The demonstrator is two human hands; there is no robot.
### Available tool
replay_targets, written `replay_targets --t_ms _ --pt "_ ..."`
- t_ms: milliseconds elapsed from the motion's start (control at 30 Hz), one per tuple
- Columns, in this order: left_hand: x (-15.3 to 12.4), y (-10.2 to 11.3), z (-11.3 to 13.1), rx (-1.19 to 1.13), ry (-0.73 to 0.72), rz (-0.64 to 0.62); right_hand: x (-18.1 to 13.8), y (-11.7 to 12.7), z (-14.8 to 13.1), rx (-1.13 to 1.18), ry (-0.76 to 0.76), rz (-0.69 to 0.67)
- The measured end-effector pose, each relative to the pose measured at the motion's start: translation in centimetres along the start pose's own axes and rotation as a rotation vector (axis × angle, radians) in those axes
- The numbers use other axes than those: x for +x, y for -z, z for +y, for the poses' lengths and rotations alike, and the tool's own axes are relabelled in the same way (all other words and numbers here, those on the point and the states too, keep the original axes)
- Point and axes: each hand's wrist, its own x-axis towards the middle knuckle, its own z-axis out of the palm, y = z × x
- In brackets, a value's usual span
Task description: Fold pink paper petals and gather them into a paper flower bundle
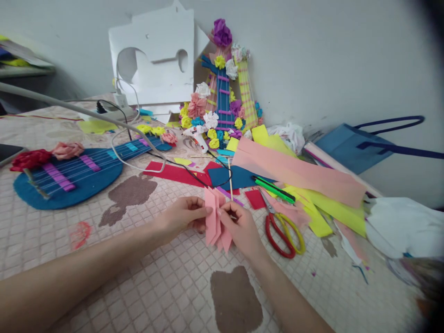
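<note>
A stack of pink paper folded in accordion pleats [215, 226], its ends cut to points, stands upright between my two hands. My left hand [189, 213] pinches its left side between thumb and fingers. On the right side, my right hand [239, 226] grips the pleats, the fingertips partly hidden behind the paper. Just right of my right hand lie scissors [282, 226] with one red and one yellow handle. Above them is a green utility knife [275, 189], near a small red paper square [255, 199].
A blue paper guitar [93, 178] with paper flowers lies at left. Pink sheets [298, 171], yellow paper [319, 212] and red strips [176, 173] cover the middle and right. A white glue gun [197, 138] stands behind, its cord trailing forward. Decorated guitars [224, 97] lean on the wall.
</note>
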Motion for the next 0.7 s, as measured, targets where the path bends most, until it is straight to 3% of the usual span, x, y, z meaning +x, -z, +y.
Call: replay_targets --t_ms 367,567,700 --pt "-0.17 -0.30 0.24 0.020 -0.001 -0.008 -0.30 -0.21 -0.23 -0.129 0.061 -0.004" --pt "0.00 -0.15 0.00 -0.008 -0.022 -0.020 -0.45 -0.21 -0.41 -0.299 0.198 0.025" --pt "0.17 -0.06 -0.06 -0.033 -0.069 0.053 -0.77 -0.25 -0.57 -0.452 0.288 0.052"
